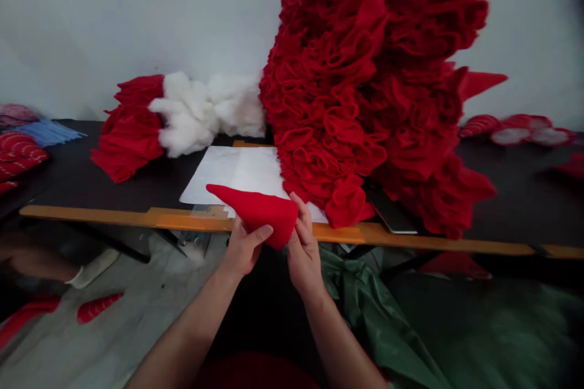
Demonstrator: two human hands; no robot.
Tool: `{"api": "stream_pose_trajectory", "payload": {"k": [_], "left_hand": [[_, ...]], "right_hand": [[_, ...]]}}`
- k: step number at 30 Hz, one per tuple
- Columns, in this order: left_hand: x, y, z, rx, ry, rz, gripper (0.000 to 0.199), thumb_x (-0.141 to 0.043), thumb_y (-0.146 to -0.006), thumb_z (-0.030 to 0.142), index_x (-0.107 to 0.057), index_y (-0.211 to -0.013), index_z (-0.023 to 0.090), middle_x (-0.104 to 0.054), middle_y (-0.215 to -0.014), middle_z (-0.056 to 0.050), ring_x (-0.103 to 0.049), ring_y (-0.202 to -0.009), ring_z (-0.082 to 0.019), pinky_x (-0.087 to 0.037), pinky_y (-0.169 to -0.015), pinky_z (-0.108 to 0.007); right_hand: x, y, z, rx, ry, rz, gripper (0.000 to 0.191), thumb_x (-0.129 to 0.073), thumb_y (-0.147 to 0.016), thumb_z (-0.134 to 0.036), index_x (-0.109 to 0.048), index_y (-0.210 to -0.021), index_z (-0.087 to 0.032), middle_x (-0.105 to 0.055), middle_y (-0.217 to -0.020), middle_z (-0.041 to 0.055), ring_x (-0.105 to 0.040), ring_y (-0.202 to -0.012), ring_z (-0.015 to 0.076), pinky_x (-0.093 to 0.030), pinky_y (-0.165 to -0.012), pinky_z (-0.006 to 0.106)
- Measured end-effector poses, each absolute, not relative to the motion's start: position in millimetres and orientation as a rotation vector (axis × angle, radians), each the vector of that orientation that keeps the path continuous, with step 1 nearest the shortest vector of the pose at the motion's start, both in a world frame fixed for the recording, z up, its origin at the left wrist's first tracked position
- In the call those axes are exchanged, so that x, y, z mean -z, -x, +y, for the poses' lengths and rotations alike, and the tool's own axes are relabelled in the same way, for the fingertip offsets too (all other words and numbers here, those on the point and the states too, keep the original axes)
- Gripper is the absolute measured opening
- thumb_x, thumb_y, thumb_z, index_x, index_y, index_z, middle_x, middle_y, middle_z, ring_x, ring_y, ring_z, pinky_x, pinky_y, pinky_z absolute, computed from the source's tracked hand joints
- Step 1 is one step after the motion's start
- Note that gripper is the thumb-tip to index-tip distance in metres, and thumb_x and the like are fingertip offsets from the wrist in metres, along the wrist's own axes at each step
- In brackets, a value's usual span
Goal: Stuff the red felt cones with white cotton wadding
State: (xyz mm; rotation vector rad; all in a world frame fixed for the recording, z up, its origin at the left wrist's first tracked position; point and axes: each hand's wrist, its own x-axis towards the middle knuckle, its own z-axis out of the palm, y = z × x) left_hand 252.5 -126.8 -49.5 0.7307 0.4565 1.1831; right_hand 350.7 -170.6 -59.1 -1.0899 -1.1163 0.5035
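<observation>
Between my two hands is a red felt cone hat (260,209), its pointed tip toward the left and its wide end toward the right. My left hand (246,246) grips its lower side, thumb pressed on the front of the felt. At the wide end, my right hand (303,249) is closed on the rim. The hat is held up just above the table's front edge. Behind it lie white paper sheets (241,167), and a huge stack of red felt cones (328,103) rises behind and to the right.
White stuffing (191,112) and a smaller red felt pile (130,134) sit at the table's back left. Striped red pieces (520,127) lie far right. A dark flat object (392,216) rests by the wooden edge (114,216). Green sheeting (374,310) hangs below; another person's leg (41,258) is at left.
</observation>
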Motion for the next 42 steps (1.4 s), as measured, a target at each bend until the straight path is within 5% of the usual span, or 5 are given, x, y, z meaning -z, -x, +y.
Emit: {"api": "stream_pose_trajectory", "payload": {"k": [12, 19, 25, 31, 42], "left_hand": [[68, -227, -102, -1.179, -0.681, 0.531, 0.048, -0.077, -0.057, 0.012, -0.062, -0.101, 0.024, -0.069, -0.099, 0.000, -0.061, -0.102, -0.023, -0.047, -0.093, -0.038], [73, -228, -96, -1.134, -0.672, 0.539, 0.054, -0.080, -0.054, 0.014, -0.059, -0.104, 0.019, -0.068, -0.102, -0.006, -0.063, -0.099, -0.025, -0.048, -0.091, -0.039], [62, -226, -94, -1.226, -0.527, 0.556, 0.046, -0.081, -0.054, 0.020, -0.059, -0.094, 0.019, -0.069, -0.091, -0.004, -0.065, -0.090, -0.024, -0.051, -0.085, -0.037], [56, -219, -89, -1.189, -0.504, 0.446, 0.040, -0.079, -0.058, 0.021, -0.062, -0.094, 0.017, -0.070, -0.091, -0.006, -0.065, -0.091, -0.024, -0.050, -0.089, -0.038], [28, -166, -19, -1.402, -0.118, 0.407, 0.020, -0.058, -0.080, 0.021, -0.064, -0.099, 0.017, -0.072, -0.089, -0.005, -0.066, -0.088, -0.019, -0.045, -0.096, -0.038]], "right_hand": [[61, -332, -125, -0.489, 1.188, -1.038, 0.009, -0.063, -0.074, -0.026, -0.068, -0.078, -0.019, -0.051, -0.128, 0.0125, -0.058, -0.105, 0.0235, -0.051, -0.078, 0.036], [60, -334, -122, -0.422, 1.199, -1.304, 0.008, -0.058, -0.076, -0.019, -0.066, -0.073, -0.019, -0.045, -0.136, 0.0088, -0.044, -0.124, 0.0263, -0.039, -0.099, 0.046], [64, -338, -126, -0.337, 1.115, -1.303, 0.019, -0.050, -0.084, -0.016, -0.064, -0.093, -0.023, -0.040, -0.139, 0.0081, -0.040, -0.127, 0.0235, -0.041, -0.098, 0.045], [51, -333, -114, -0.161, 1.217, -1.654, 0.016, -0.048, -0.083, -0.016, -0.063, -0.079, -0.020, -0.028, -0.145, 0.0075, -0.028, -0.132, 0.0277, -0.031, -0.103, 0.053], [23, -331, -41, -0.456, 1.341, -1.731, 0.019, -0.050, -0.085, -0.026, -0.065, -0.095, -0.022, -0.061, -0.102, 0.0077, -0.060, -0.094, 0.0186, -0.050, -0.078, 0.032]]}}
